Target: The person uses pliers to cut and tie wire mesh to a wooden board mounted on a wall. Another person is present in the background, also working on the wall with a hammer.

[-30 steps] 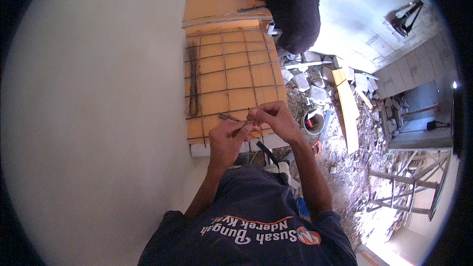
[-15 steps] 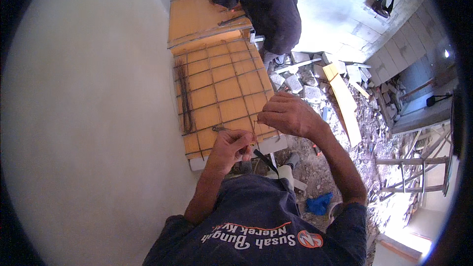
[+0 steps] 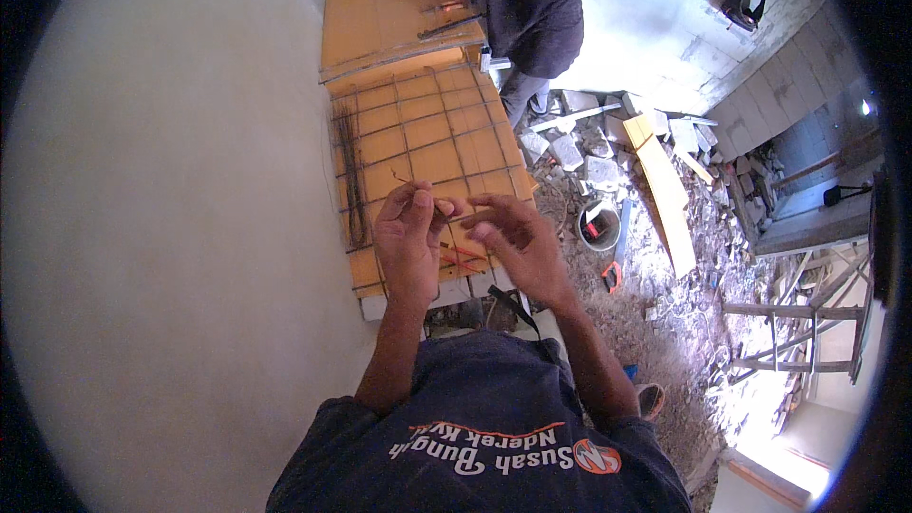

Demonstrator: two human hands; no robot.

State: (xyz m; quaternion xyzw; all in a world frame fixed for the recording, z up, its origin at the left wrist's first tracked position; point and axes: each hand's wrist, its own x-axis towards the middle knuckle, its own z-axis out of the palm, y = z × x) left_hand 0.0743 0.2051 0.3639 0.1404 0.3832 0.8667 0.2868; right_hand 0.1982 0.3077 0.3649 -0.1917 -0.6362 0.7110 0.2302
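Note:
My left hand is raised above the near end of a steel rebar grid, pinching a thin, bent piece of tie wire at its fingertips. Close to those fingertips is my right hand, its fingers apart and nothing visible in them. The grid lies over yellow-orange boards. Along its left side rests a bundle of dark tie wires. Something with thin red-orange strips shows below my hands, too covered to name.
A person in dark clothing bends over the far boards. A pale wall borders the left. Right of the grid are a bucket, an orange-handled tool, broken blocks and a yellow plank on rubble.
My hands have moved up, away from my body; the right came left and its fingers spread. The wire now points up from my left fingertips. The other person's arm reached farther left.

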